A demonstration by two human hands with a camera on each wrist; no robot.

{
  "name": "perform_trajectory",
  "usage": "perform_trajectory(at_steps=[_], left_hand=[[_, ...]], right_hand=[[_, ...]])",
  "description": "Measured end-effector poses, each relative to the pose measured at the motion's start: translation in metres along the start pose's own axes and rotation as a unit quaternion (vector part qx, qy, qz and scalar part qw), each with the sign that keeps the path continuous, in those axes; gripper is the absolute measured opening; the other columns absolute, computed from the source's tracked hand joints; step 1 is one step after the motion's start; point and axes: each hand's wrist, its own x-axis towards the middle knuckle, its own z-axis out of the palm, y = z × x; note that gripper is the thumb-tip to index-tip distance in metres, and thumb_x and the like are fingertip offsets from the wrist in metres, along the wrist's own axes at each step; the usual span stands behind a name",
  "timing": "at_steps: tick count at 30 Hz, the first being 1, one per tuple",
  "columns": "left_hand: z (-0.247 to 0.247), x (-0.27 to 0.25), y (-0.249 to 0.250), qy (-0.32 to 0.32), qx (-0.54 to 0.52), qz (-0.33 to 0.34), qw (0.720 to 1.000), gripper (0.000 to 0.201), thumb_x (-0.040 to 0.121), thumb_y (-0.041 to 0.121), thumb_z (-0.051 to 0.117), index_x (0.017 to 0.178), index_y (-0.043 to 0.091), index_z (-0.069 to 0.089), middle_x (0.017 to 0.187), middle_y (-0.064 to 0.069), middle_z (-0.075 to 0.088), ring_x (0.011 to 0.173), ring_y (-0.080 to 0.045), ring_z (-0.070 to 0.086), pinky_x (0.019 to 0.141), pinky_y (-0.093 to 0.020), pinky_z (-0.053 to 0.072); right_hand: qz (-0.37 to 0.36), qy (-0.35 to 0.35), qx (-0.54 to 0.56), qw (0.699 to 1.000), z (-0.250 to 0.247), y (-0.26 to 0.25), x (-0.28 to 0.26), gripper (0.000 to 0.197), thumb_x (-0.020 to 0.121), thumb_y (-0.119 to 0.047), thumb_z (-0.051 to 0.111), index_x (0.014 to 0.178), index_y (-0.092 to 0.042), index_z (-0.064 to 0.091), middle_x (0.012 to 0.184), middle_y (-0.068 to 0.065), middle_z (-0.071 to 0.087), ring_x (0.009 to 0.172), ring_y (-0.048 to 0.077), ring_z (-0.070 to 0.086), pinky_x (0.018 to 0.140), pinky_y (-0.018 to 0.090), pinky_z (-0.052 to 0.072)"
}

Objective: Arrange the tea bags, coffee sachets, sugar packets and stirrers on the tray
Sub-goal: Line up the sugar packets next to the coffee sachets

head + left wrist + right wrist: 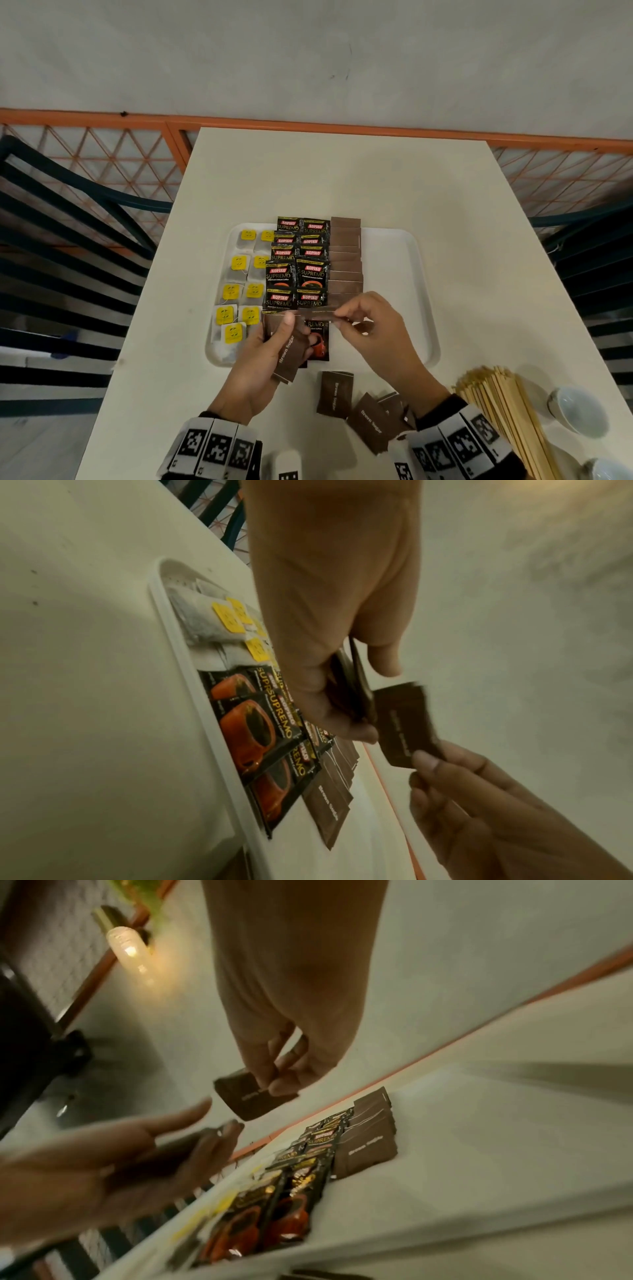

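One flat brown paper sugar packet point(318, 313) is pinched at its end between my right hand's point(368, 320) thumb and fingertips, held above the near end of the white plastic tray point(394, 267). My left hand point(274, 346) grips a small stack of brown sugar packets point(289, 353) (the reserve). I should lay it flat, overlapping the near end of the brown column point(346, 260), edges square.

1. The head view looks steeply down from above the table point(342, 178), over the whole tray point(394, 274).
2. Each wrist view sits low and close, looking along its hand.
3. All three share the tray's sachet rows point(298, 270).
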Motion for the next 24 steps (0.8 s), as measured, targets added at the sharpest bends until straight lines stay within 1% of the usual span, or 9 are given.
perform_trajectory(at_steps=[2, 5, 8, 10, 12, 14, 17, 21, 24], left_hand=[[0.003, -0.001, -0.001, -0.008, 0.005, -0.005, 1.0, 0.032, 0.078, 0.027, 0.058, 0.101, 0.006, 0.065, 0.08, -0.014, 0.07, 0.07, -0.019, 0.067, 0.063, -0.027, 0.056], [0.004, 0.0, -0.002, 0.007, 0.034, 0.0, 0.999, 0.028, 0.081, 0.008, 0.061, 0.108, 0.005, 0.062, 0.079, -0.009, 0.072, 0.069, -0.015, 0.067, 0.061, -0.024, 0.056], [0.003, 0.001, -0.005, 0.041, 0.072, 0.0, 0.997, 0.024, 0.082, 0.002, 0.062, 0.104, 0.01, 0.064, 0.081, -0.005, 0.074, 0.073, -0.018, 0.068, 0.066, -0.029, 0.055], [0.003, 0.001, -0.008, 0.053, 0.078, -0.007, 0.995, 0.024, 0.081, 0.001, 0.063, 0.102, 0.013, 0.064, 0.083, -0.004, 0.074, 0.076, -0.019, 0.068, 0.068, -0.031, 0.054], [0.004, 0.001, -0.011, 0.057, 0.076, -0.023, 0.995, 0.025, 0.081, -0.001, 0.063, 0.103, 0.012, 0.063, 0.086, -0.006, 0.074, 0.078, -0.021, 0.068, 0.068, -0.032, 0.055], [0.005, 0.0, -0.013, 0.05, 0.065, -0.047, 0.996, 0.024, 0.083, -0.001, 0.061, 0.105, 0.007, 0.062, 0.088, -0.01, 0.073, 0.076, -0.022, 0.069, 0.065, -0.031, 0.057], [-0.001, -0.001, -0.013, 0.048, 0.008, -0.088, 0.995, 0.018, 0.087, 0.001, 0.056, 0.105, 0.001, 0.06, 0.089, -0.019, 0.069, 0.072, -0.024, 0.07, 0.063, -0.03, 0.059], [-0.013, -0.005, -0.007, 0.054, -0.059, -0.097, 0.992, 0.017, 0.09, 0.002, 0.047, 0.102, -0.005, 0.058, 0.084, -0.02, 0.067, 0.072, -0.026, 0.07, 0.065, -0.034, 0.059], [-0.018, -0.01, -0.003, 0.036, -0.079, -0.09, 0.992, 0.025, 0.087, -0.002, 0.039, 0.101, -0.005, 0.059, 0.087, -0.021, 0.068, 0.077, -0.029, 0.07, 0.074, -0.039, 0.057]], right_hand=[[-0.055, -0.015, -0.058, 0.997, 0.001, 0.006, -0.006, 0.014, 0.079, -0.002, 0.067, 0.086, -0.014, 0.068, 0.093, -0.019, 0.051, 0.088, 0.001, 0.057, 0.072, 0.005, 0.048], [-0.073, -0.05, -0.061, 0.994, 0.003, 0.014, -0.014, 0.016, 0.079, -0.005, 0.066, 0.087, -0.018, 0.071, 0.098, -0.02, 0.049, 0.096, 0.004, 0.056, 0.078, 0.006, 0.048], [-0.003, -0.039, 0.038, 0.999, 0.003, 0.01, -0.017, 0.021, 0.081, -0.009, 0.063, 0.087, -0.029, 0.064, 0.099, -0.009, 0.056, 0.097, 0.003, 0.059, 0.077, 0.011, 0.051], [0.09, -0.013, 0.131, 0.987, 0.003, 0.008, -0.016, 0.024, 0.082, -0.005, 0.066, 0.092, -0.025, 0.057, 0.096, -0.003, 0.06, 0.087, 0.008, 0.064, 0.071, 0.018, 0.054], [0.192, -0.004, 0.175, 0.966, 0.003, 0.01, -0.014, 0.027, 0.082, -0.005, 0.066, 0.101, -0.019, 0.053, 0.09, -0.001, 0.065, 0.076, 0.012, 0.066, 0.066, 0.02, 0.055], [0.247, -0.005, 0.203, 0.948, 0.001, 0.015, -0.013, 0.031, 0.082, -0.003, 0.066, 0.107, -0.012, 0.052, 0.083, 0.006, 0.069, 0.067, 0.014, 0.065, 0.063, 0.02, 0.054], [0.267, -0.003, 0.169, 0.949, -0.007, 0.024, -0.013, 0.028, 0.082, -0.004, 0.066, 0.106, -0.011, 0.053, 0.082, 0.006, 0.071, 0.069, 0.014, 0.065, 0.064, 0.02, 0.053], [0.267, 0.029, 0.129, 0.955, -0.022, 0.04, -0.007, 0.027, 0.083, -0.003, 0.064, 0.101, -0.013, 0.047, 0.079, 0.003, 0.072, 0.074, 0.02, 0.062, 0.074, 0.027, 0.05], [0.242, 0.028, 0.05, 0.969, -0.027, 0.048, 0.0, 0.029, 0.085, -0.006, 0.063, 0.101, -0.015, 0.04, 0.076, 0.003, 0.07, 0.069, 0.014, 0.06, 0.065, 0.013, 0.043]])
